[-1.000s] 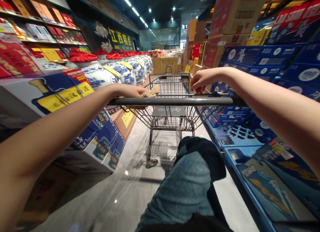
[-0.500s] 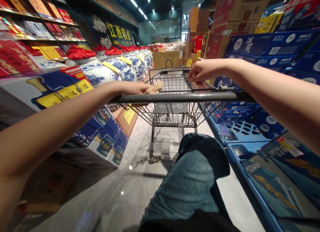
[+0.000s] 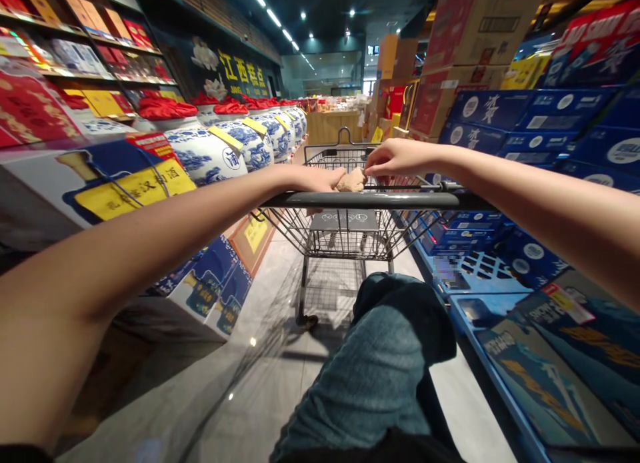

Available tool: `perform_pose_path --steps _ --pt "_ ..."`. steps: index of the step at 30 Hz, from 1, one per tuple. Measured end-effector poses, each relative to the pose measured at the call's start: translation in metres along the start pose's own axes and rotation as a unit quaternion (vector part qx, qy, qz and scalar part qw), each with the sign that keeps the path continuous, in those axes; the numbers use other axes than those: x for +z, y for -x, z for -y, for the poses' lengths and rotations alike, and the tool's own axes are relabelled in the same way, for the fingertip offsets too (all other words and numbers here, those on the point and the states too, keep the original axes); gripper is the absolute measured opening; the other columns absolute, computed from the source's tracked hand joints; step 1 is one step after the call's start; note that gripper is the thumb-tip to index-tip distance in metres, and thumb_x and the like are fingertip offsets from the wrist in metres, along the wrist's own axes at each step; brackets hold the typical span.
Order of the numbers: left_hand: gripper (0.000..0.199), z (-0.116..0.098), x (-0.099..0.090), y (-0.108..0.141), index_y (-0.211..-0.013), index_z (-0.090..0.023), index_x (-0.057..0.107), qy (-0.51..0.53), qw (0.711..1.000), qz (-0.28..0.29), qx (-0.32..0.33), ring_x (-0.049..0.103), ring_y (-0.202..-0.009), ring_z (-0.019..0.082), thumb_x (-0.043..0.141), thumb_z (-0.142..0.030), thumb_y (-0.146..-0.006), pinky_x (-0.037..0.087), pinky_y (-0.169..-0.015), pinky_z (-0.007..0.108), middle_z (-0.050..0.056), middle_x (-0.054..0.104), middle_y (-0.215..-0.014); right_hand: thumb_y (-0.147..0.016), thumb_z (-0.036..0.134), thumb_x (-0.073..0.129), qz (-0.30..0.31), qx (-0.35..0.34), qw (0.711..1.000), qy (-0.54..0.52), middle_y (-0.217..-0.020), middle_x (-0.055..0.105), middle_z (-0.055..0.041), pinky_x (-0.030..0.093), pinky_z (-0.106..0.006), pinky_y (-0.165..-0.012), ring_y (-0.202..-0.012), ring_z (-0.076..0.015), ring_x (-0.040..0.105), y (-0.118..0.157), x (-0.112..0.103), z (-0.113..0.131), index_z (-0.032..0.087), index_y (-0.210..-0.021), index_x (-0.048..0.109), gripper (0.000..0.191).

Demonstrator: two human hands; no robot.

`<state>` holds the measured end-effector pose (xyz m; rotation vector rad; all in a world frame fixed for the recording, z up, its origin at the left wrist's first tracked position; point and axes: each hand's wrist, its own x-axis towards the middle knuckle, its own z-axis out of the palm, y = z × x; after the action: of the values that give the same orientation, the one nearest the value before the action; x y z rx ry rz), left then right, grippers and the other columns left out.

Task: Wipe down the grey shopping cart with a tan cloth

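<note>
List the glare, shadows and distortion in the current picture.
Head view: bright spots of light glint on the floor; head view: a pale sheen runs along the cart handle; head view: thin shadows streak the floor beside the cart; head view: wide-angle stretching enlarges the boxes at lower right.

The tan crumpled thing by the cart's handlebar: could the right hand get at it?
Probably yes: the right hand is close beside the tan crumpled thing, with nothing visible blocking it, though touch is hard to tell. The left hand is at its other side.
</note>
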<state>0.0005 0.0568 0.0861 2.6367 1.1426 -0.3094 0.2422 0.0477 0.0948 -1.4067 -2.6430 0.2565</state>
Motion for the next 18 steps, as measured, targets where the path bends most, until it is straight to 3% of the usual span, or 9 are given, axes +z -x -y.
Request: perform_pose_path --steps 6,8,10,14,16,18 --pt "0.075 -0.003 -0.016 0.002 -0.145 -0.024 0.062 0.091 0.991 0.094 -0.035 0.067 -0.094 0.035 0.060 -0.058 -0.079 0.052 -0.076 0.044 0.011 0.070 -0.092 -0.087 0.052 0.066 -0.074 -0.037 0.996 -0.023 -0.107 0.075 -0.0101 0.051 -0.036 -0.080 -0.092 -0.0224 0.065 0.003 0.000 0.008 0.016 -0.120 0.076 0.050" --pt "0.084 0.001 -0.018 0.001 -0.156 -0.029 0.051 0.091 0.992 0.082 -0.019 0.067 -0.091 0.032 0.062 -0.052 -0.076 0.052 -0.074 0.042 0.008 0.069 -0.092 -0.084 0.053 0.070 -0.101 -0.049 0.993 -0.043 -0.109 0.075 -0.0106 0.051 -0.035 -0.080 -0.094 -0.0226 0.065 0.004 0.000 0.010 0.016 -0.125 0.074 0.056" --pt "0.101 0.005 -0.017 -0.002 -0.166 -0.033 0.029 0.091 0.994 0.049 0.022 0.067 -0.099 0.032 0.065 -0.049 -0.073 0.053 -0.077 0.039 0.006 0.069 -0.101 -0.081 0.056 0.073 -0.101 -0.063 0.991 -0.063 -0.108 0.075 -0.0101 0.051 -0.035 -0.078 -0.093 -0.0220 0.063 0.004 0.002 0.011 0.016 -0.125 0.074 0.059" --pt "0.131 0.008 -0.010 -0.017 -0.168 -0.030 -0.008 0.129 0.986 -0.002 0.102 0.063 -0.117 0.036 0.074 -0.048 -0.068 0.053 -0.083 0.038 0.008 0.068 -0.123 -0.079 0.059 0.076 -0.010 -0.080 0.993 -0.084 -0.088 0.070 -0.0036 0.044 -0.031 -0.070 -0.081 -0.0170 0.058 0.000 0.008 0.008 0.017 -0.117 0.076 0.057" --pt "0.135 0.008 -0.007 -0.022 -0.167 -0.028 -0.012 0.159 0.982 -0.015 0.099 0.063 -0.120 0.037 0.077 -0.048 -0.068 0.053 -0.084 0.040 0.009 0.068 -0.126 -0.078 0.056 0.078 0.021 -0.086 0.992 -0.087 -0.081 0.066 -0.0008 0.040 -0.030 -0.066 -0.076 -0.0147 0.054 -0.001 0.011 0.005 0.017 -0.116 0.075 0.054" --pt "0.129 0.008 -0.008 -0.022 -0.169 -0.029 -0.005 0.186 0.979 -0.014 0.084 0.063 -0.121 0.037 0.077 -0.048 -0.071 0.053 -0.085 0.041 0.009 0.071 -0.124 -0.078 0.052 0.079 0.030 -0.087 0.992 -0.090 -0.078 0.063 0.0004 0.037 -0.028 -0.064 -0.074 -0.0136 0.052 -0.002 0.013 0.003 0.017 -0.114 0.074 0.051"
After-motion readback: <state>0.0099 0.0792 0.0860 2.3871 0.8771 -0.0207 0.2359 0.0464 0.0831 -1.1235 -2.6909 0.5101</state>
